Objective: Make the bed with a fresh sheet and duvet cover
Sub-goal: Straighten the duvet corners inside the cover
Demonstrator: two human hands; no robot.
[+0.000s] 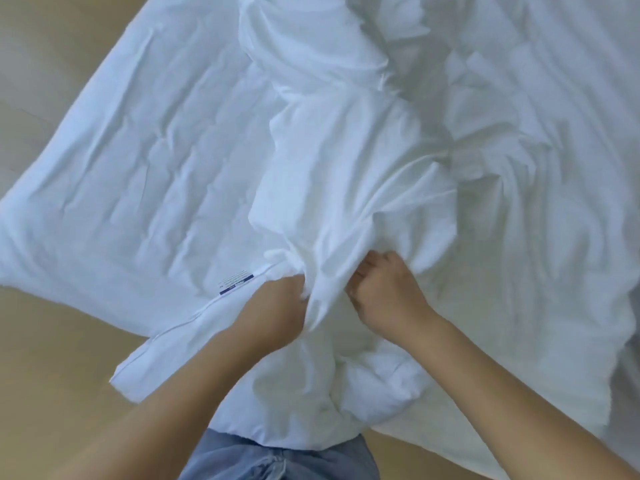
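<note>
The quilted duvet (145,161) spreads wide to the left of the fingers and beyond them, its piped edge running out past the left wrist above the wooden floor (52,358). The duvet cover (332,161), a smoother cloth, is bunched in a long ridge leading away from both hands. The step looks like dressing the duvet. The part left of the fingers lies bare, and how much sits inside the ridge cannot be told. The right hand (384,292) has its fingers clamped in a fist on a fold of the cover. The left hand (277,306) has its fingers buried in the same cloth, their closure hidden. Next, the cover's mouth needs drawing leftward over the bare corner. A care label (235,277) sits just left of the left fingers.
</note>
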